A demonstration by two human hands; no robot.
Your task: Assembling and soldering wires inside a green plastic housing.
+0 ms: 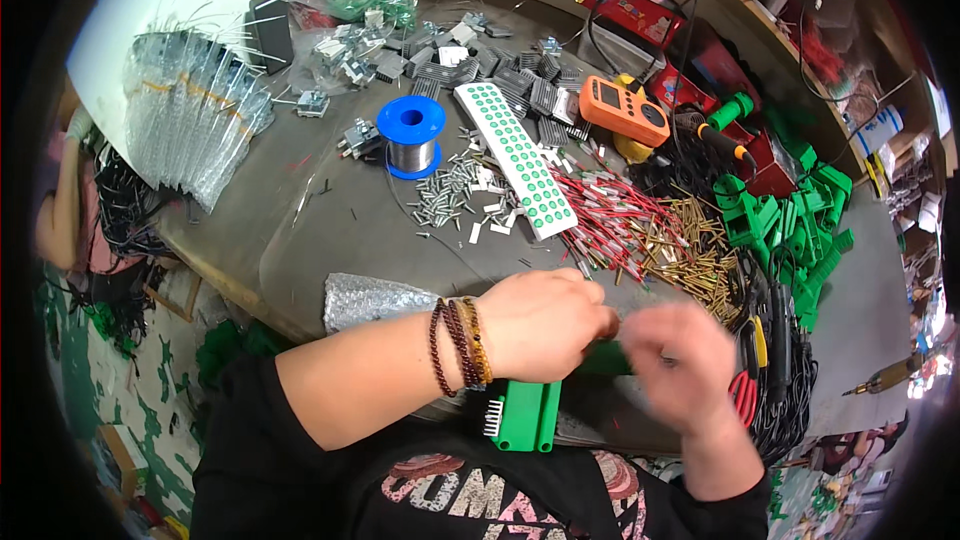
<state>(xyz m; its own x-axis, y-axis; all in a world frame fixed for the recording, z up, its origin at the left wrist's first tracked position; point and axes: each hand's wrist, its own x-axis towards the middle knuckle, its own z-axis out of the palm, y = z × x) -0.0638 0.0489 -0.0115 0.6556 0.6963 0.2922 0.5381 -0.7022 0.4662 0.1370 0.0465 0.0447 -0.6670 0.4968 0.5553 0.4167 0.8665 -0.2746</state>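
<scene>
My left hand (545, 315) reaches across the near part of the bench, with beaded bracelets (462, 345) on its wrist. Its fingers are closed and bent down; whatever they hold is hidden beneath them. Below that hand lies a green plastic housing (528, 418) with a row of white pins on its left side. Another green piece (605, 358) shows between the two hands. Just to the right, my right hand (683, 358) is smeared by motion, its fingers curled, and I cannot see whether anything is in them. A sheet of bubble wrap (375, 302) lies beyond my left forearm.
Beyond the hands lie a blue solder spool (411, 130), loose screws (450, 190), a white sheet of green stickers (515, 160), red wires (610, 220) and brass pins (695, 255). An orange meter (625, 110) stands farther back. Green housings (800, 230) and black cables (785, 390) crowd the right.
</scene>
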